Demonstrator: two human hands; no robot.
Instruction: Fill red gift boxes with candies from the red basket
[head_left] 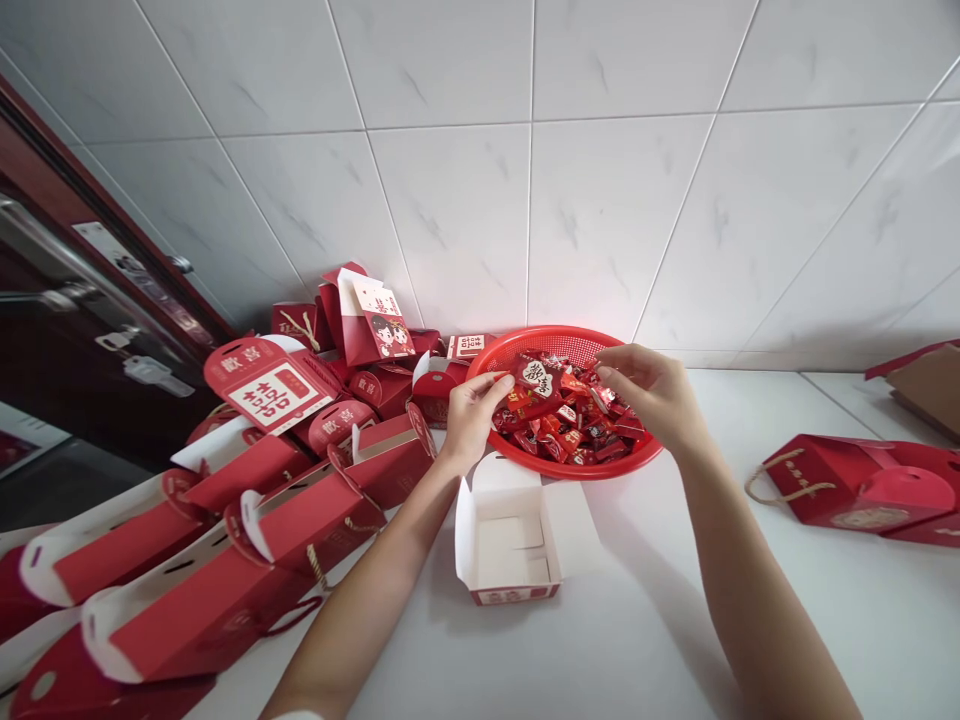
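Note:
My left hand [474, 415] is at the near left rim of a red plastic basket [491, 350], its thumb and fingers closed on the edge of a dark red packet [538, 378] with white lettering. Over the basket's right side hovers my right hand [651, 385], with thumb and fingers bent and a gap between them. Wrapped red candies [570, 435] fill the basket below both hands. A small box [514, 550], white inside and red-printed on its front, stands with its flaps up just this side of the basket.
Several red gift boxes [202, 600] crowd the left side, some with rope handles. A folded red box [862, 485] with a rope handle lies at the right, near brown cardboard [926, 385]. A tiled wall [450, 200] rises behind, and a door [97, 310] with keys is at far left.

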